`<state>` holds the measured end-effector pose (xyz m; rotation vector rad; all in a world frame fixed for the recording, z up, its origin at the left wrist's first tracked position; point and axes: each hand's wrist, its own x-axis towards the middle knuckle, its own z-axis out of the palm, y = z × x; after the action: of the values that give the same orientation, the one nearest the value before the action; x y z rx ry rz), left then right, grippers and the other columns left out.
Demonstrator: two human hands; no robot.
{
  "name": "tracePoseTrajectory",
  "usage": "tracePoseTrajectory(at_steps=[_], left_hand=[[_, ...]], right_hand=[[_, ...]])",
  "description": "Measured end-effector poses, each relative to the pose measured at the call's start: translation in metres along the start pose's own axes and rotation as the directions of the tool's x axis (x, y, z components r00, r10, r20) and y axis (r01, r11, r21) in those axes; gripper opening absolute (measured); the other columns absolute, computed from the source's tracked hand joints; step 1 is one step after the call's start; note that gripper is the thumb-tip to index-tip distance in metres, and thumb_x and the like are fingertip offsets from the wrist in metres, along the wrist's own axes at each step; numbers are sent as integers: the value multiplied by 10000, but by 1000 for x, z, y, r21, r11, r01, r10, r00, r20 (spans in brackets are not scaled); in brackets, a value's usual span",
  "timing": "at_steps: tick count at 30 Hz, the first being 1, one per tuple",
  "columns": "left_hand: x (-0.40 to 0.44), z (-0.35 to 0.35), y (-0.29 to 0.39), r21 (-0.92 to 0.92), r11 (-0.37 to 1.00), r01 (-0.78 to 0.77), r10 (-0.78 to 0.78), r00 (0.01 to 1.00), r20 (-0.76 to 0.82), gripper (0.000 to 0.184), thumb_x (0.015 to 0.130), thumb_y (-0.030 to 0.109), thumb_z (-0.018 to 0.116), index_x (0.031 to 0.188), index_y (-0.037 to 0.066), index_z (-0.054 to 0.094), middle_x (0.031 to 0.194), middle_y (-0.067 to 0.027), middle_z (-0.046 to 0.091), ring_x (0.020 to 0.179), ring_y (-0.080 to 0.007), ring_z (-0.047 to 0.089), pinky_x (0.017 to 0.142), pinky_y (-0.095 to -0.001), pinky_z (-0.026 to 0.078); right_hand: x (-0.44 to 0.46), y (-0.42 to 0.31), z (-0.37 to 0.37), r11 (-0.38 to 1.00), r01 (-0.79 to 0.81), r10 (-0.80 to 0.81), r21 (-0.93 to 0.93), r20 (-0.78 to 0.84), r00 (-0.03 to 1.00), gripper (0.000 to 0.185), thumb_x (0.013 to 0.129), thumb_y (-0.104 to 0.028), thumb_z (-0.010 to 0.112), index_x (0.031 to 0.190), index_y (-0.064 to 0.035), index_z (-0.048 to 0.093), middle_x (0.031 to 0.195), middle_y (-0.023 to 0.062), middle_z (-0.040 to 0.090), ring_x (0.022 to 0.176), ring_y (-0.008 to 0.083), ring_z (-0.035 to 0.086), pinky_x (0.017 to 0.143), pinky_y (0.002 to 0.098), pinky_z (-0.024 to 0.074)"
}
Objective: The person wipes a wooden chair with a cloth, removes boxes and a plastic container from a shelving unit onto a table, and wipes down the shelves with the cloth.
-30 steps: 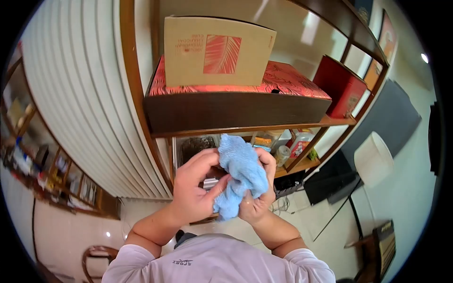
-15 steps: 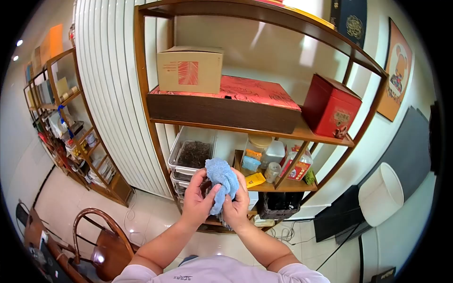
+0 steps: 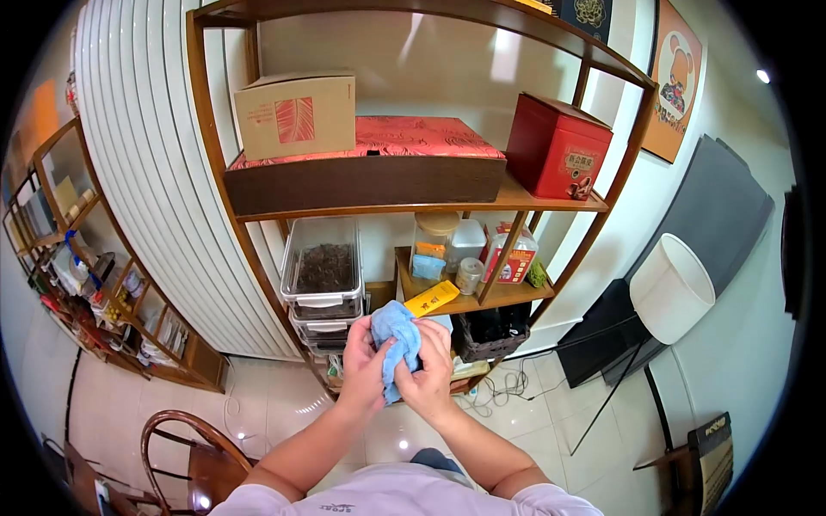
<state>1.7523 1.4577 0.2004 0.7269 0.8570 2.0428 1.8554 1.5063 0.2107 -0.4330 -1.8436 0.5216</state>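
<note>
A blue cloth (image 3: 397, 335) is bunched up between my two hands in front of the shelf. My left hand (image 3: 365, 363) grips its left side, with the thumb pressed on the folds. On the right side, my right hand (image 3: 428, 365) has its fingers wrapped round the same cloth. Just beyond my hands lies a yellow packet (image 3: 432, 298) at the edge of the lower shelf. Clear stacked boxes (image 3: 323, 268) with dark dried contents stand to the left of it.
The wooden shelf (image 3: 413, 209) holds a cardboard box (image 3: 297, 116), a long red-topped box (image 3: 366, 181) and a red tin (image 3: 559, 148). Jars (image 3: 434, 241) stand lower down, above a dark basket (image 3: 492, 334). A wooden chair (image 3: 206, 469) is at left, a white lamp (image 3: 673, 290) at right.
The view has shifted to the right, so the shelf and its contents sit farther left. My hands have turned the cloth a little and still hold it.
</note>
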Motion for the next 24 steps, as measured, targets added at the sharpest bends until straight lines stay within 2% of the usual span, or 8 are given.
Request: tracePoseTrajectory(at_steps=[2,4,10,12,15,16,19,24], left_hand=[[0,5,1,17,1000,-14,14,1000,1,354,970,-8,624,1290,37,478,1187,-110,633,1071,-163,641,932,-314,551],[1,12,2,10,999,-44,44,999,12,368,932,-78,623,1264,26,502,1190,-88,625,1112,-151,609,984,-305,498],[18,44,10,57,981,-185,187,982,-29,347,952,-47,625,1270,14,499,1194,-98,636,1110,-149,612,976,-297,498],[25,57,12,-32,978,-208,208,978,-14,353,968,-8,633,1293,11,494,1196,-99,638,1110,-149,612,971,-288,500],[32,79,18,8,962,-274,273,959,73,362,1006,57,607,1336,11,465,1216,-98,622,1123,-150,599,985,-291,480],[36,87,19,23,952,-306,302,947,106,367,1018,75,596,1350,12,453,1224,-99,615,1127,-152,594,991,-294,472],[46,102,20,160,900,-405,384,912,148,386,1036,110,579,1381,16,432,1250,-100,604,1153,-154,583,1006,-301,457],[53,115,43,386,712,-586,536,810,239,378,1009,107,595,1352,-9,488,1202,-106,650,1108,-153,622,982,-304,478]], right_hand=[[1,0,-2,1000,4,-2,26,-81,997,397,773,-52,701,1158,40,668,1156,213,663,1148,398,581,1008,470,458],[5,1,-7,999,24,-23,26,-64,998,421,782,-62,725,1182,46,646,1157,216,661,1135,409,581,1006,483,461],[35,15,-24,988,121,-120,100,-18,993,448,781,-16,676,1223,52,637,1221,234,632,1165,422,565,1033,484,446],[46,17,-34,980,145,-149,139,19,989,415,847,-74,668,1241,53,632,1276,242,599,1220,423,529,1069,487,411],[61,27,-45,955,139,-162,262,66,985,477,1020,-342,548,1281,52,614,1400,250,496,1314,414,446,1126,492,335],[65,31,-46,952,145,-170,270,71,983,477,1020,-342,548,1281,52,614,1400,250,496,1314,414,446,1126,492,335],[81,33,-46,869,82,-116,488,39,993,511,1043,-361,513,1339,51,578,1456,247,427,1356,366,411,1147,461,316],[114,25,-45,805,85,-89,587,-21,996,433,1023,-261,584,1333,41,595,1410,217,478,1323,320,454,1128,422,349]])
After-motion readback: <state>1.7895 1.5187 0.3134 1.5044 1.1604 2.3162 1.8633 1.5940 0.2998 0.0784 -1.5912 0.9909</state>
